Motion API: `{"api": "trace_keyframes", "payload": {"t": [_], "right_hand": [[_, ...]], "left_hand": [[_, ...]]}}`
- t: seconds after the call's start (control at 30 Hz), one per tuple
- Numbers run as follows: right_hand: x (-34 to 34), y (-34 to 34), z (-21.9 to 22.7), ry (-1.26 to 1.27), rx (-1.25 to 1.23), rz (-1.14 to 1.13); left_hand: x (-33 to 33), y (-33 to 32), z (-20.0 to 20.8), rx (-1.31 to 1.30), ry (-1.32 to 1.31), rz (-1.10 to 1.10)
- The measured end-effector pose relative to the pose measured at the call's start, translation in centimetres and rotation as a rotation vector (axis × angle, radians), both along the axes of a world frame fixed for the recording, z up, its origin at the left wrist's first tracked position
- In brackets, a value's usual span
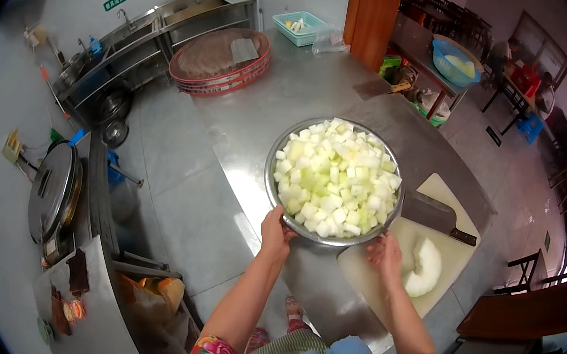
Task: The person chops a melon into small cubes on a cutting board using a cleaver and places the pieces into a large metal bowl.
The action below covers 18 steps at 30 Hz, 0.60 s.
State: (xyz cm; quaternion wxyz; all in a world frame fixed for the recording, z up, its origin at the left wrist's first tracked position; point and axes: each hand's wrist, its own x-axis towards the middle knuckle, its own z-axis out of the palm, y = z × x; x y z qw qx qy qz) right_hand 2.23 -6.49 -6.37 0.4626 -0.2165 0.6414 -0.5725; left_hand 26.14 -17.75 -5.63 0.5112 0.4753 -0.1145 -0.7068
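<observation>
A round metal bowl [332, 240] heaped with pale green-white cubes of what looks like winter melon [336, 176] is on the steel table. My left hand [277, 234] grips its near-left rim, the thumb by the edge. At the near-right rim my right hand [385, 253] is closed on the bowl too, fingers curled and partly hidden. Just right of that hand, a curved, peeled white piece of melon [424, 268] lies on a cream cutting board [374, 276]. A broad-bladed cleaver [431, 213] with a dark handle rests across the board's far part.
Stacked red-rimmed round trays [219, 63] stand at the table's far left. A turquoise basket [297, 28] sits at the far end, and another knife [383, 89] lies near the far right edge. A blue basin [455, 62] is on a side table. Metal sinks [146, 26] line the wall.
</observation>
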Motion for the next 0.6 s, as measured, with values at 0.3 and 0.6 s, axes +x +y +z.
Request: {"api": "trace_keyframes", "payload": {"t": [0.3, 0.6], "right_hand": [[-11.5, -16.6, 0.7, 0.174, 0.170, 0.280], [-12.3, -27.2, -1.6, 0.385, -0.052, 0.654]], "left_hand": [[1.6, 0.9, -0.3, -0.002, -0.211, 0.214], [-3.6, 1.4, 0.7, 0.118, -0.480, 0.574]]}}
